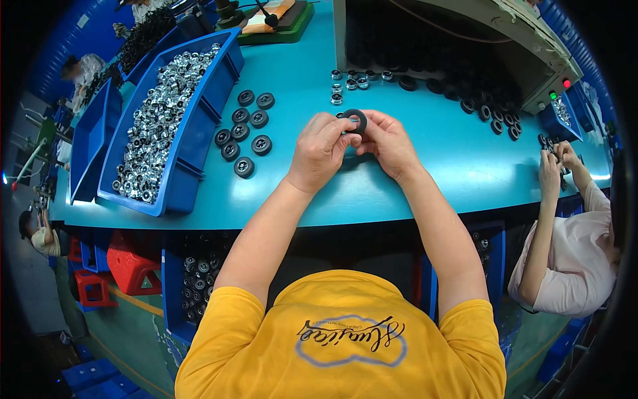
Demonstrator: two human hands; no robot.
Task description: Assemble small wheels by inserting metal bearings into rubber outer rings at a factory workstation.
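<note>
A small black rubber tire [363, 122] stands tilted between my two hands above the table. Pinched fingers of my right hand [391, 143] grip its right side. My left hand [318, 151] is closed at the tire's left side, with fingertips at the ring's opening. Something pale and shiny shows in that opening, too small to name. Just beyond my hands, several chrome wheel hubs [337, 99] sit on the table. To the left lies a loose group of black tires fitted with hubs [258, 119].
A long blue bin [188, 179] full of chrome hubs stands at the left, beside another blue bin [83, 174]. At the far right is a beige machine [531, 56] with loose black tires [496, 126] spilling from its opening. A co-worker's hands [557, 163] work at the right edge.
</note>
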